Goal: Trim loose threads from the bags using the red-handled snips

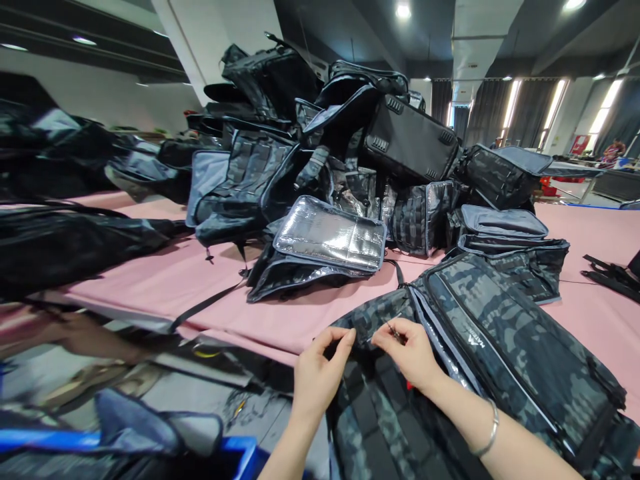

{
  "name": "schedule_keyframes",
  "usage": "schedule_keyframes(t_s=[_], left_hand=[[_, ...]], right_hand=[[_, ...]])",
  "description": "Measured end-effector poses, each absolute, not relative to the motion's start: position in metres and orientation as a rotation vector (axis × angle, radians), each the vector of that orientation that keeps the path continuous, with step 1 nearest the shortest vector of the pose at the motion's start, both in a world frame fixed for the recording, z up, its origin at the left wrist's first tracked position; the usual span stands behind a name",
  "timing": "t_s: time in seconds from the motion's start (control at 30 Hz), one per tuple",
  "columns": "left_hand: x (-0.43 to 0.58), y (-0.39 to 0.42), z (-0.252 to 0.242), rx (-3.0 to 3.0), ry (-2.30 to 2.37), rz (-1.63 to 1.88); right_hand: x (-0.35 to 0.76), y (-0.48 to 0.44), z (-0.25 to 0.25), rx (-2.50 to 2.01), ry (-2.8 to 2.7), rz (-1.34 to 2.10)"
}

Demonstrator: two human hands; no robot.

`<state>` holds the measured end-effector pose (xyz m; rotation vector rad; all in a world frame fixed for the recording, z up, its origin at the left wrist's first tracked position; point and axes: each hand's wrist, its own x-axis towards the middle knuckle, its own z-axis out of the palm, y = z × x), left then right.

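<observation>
A dark camouflage bag (377,400) with webbing straps lies in front of me, its lid (500,347) folded out to the right and showing a zip and a white logo. My left hand (317,370) is at the bag's upper left edge, thumb and forefinger pinched together; what lies between them is too small to tell. Just to the right, my right hand (413,353) is closed around a small, thin dark item (396,331) that I cannot identify. A small red bit (409,385) shows below the right hand.
Behind, a pile of similar bags (410,140) covers the pink-topped table (210,287). An open bag with silver lining (330,233) lies nearer. At lower left stands a blue crate (245,457) with bag parts; another person's arm (95,337) is blurred above it.
</observation>
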<state>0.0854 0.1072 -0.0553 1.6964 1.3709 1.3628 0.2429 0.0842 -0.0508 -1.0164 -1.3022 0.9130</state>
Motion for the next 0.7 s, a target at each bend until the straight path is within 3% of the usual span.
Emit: schedule_keyframes(t_s=[0.17, 0.37, 0.7], left_hand=[[0.083, 0.105, -0.049, 1.407, 1.254, 1.377], [0.084, 0.104, -0.047, 1.319, 1.237, 1.422], [0.087, 0.1, -0.045, 1.356, 1.263, 1.42]], right_hand=[[0.252, 0.089, -0.062, -1.178, -1.43, 0.446], [0.247, 0.082, -0.065, -1.049, -1.784, -0.188], [0.25, 0.08, -0.064, -1.058, -1.845, -0.137]])
